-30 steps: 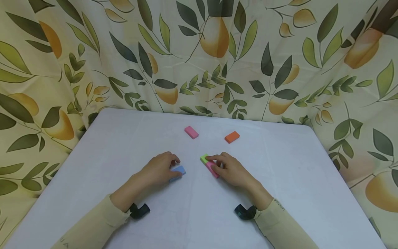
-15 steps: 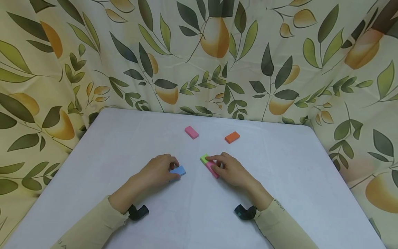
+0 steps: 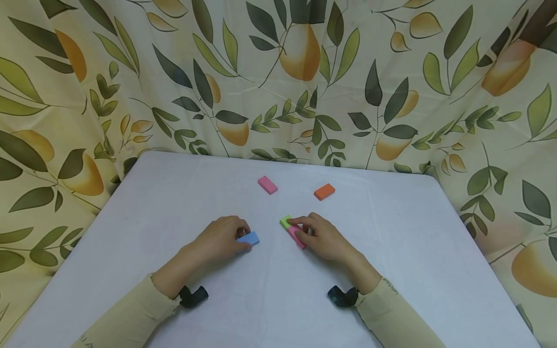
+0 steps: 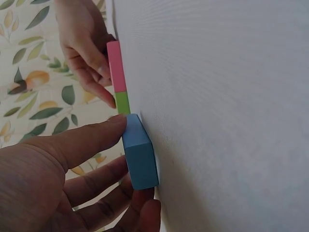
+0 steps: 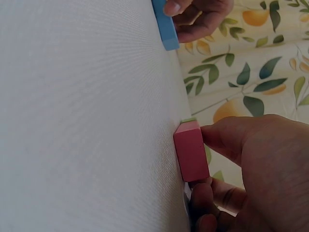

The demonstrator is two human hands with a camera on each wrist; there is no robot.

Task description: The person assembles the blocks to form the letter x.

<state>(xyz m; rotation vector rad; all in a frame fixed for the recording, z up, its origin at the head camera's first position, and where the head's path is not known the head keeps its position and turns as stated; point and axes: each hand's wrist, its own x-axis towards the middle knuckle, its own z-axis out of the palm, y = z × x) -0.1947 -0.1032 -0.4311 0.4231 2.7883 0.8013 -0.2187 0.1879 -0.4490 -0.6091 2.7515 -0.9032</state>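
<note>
My left hand [image 3: 224, 234] pinches a blue block [image 3: 249, 238] on the white table, thumb on the near side and fingers on the far side. In the left wrist view the blue block [image 4: 140, 152] shows its end face. To the right, my right hand [image 3: 323, 237] holds a pink-and-green block [image 3: 297, 237] between thumb and fingers. Its green end [image 3: 285, 221] points away from me, the pink end toward me. Whether it is one piece or two laid end to end, I cannot tell. A gap separates it from the blue block.
Farther back on the table [image 3: 191, 179] lie a pink block [image 3: 267, 185] and an orange block [image 3: 324, 192], apart from each other. Behind the table hangs a fruit-and-leaf patterned cloth [image 3: 270, 96]. Dark wrist cameras [image 3: 193, 297] sit by both sleeves.
My left hand's fingers have come down slightly toward me and closed on the blue block, which shows a little more of its top. The right hand and the other blocks stay put.
</note>
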